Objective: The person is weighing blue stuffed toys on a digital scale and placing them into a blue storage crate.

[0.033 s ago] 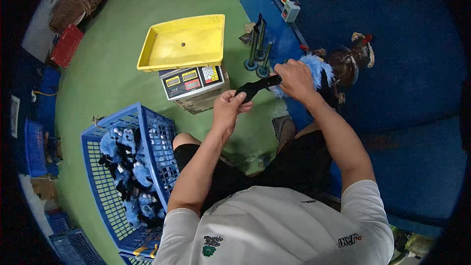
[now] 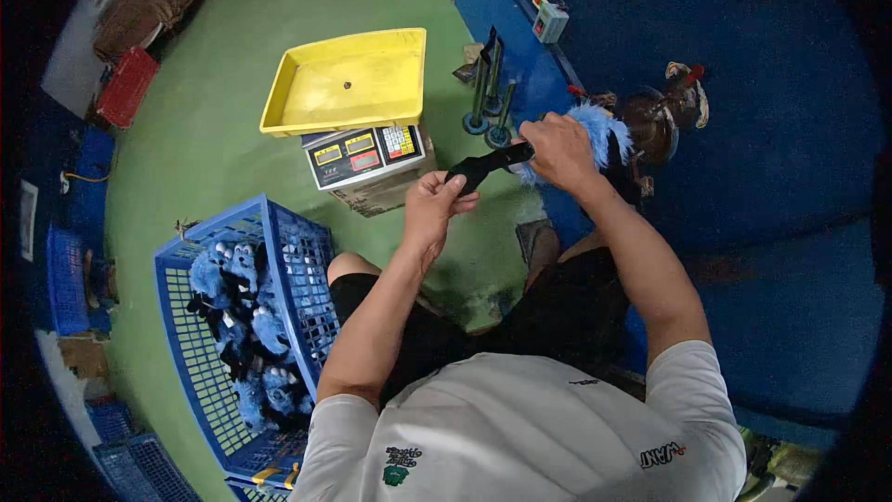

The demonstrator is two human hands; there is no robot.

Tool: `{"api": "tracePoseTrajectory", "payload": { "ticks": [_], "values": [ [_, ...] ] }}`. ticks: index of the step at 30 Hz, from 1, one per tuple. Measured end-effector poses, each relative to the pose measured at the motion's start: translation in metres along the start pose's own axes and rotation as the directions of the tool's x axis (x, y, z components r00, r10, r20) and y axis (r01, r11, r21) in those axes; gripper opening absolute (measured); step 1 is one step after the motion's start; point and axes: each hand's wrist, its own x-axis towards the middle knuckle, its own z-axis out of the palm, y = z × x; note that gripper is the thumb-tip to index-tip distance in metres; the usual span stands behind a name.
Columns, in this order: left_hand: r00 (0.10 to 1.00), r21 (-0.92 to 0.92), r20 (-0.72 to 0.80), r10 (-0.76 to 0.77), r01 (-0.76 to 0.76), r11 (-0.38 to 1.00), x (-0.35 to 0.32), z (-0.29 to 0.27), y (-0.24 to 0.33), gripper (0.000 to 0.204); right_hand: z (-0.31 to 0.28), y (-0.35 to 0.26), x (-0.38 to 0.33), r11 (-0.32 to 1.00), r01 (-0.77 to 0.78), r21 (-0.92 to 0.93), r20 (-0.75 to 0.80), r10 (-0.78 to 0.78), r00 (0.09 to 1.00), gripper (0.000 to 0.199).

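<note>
The blue furry toy [image 2: 595, 135] with its black strap [image 2: 483, 165] is held over the floor beside the yellow-trayed scale [image 2: 344, 84], right hand [image 2: 557, 151] gripping it, left hand [image 2: 435, 206] pinching the strap end, apparently mid-check, needing steady tension next.

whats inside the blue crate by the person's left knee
The blue crate holds a heap of fluffy blue plush toys with black parts mixed in. The pile covers most of the crate's bottom, so anything lying under it cannot be seen.
</note>
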Motion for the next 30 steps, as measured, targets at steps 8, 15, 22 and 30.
{"api": "tracePoseTrajectory", "payload": {
  "ticks": [8,15,22,30],
  "values": [
    [0.981,-0.015,0.191,0.04,-0.038,0.999,0.01,0.039,-0.025,0.012,-0.004,0.041,-0.01,0.999,-0.022,-0.026,0.078,0.024,0.997,0.013],
    [0.983,0.023,0.111,0.147,-0.151,0.988,0.018,0.074,-0.039,0.014,-0.014,0.04,-0.005,1.0,-0.013,-0.017,0.166,0.015,0.986,0.013],
    [0.982,0.104,0.161,0.097,-0.115,0.988,0.008,0.053,-0.047,0.016,-0.005,0.03,-0.005,1.0,-0.006,-0.006,0.14,0.007,0.99,0.013],
    [0.985,0.032,0.153,0.076,-0.082,0.996,0.009,0.022,-0.013,0.021,-0.003,0.016,0.001,1.0,-0.008,-0.018,0.144,0.011,0.99,0.014]
  ]
}}
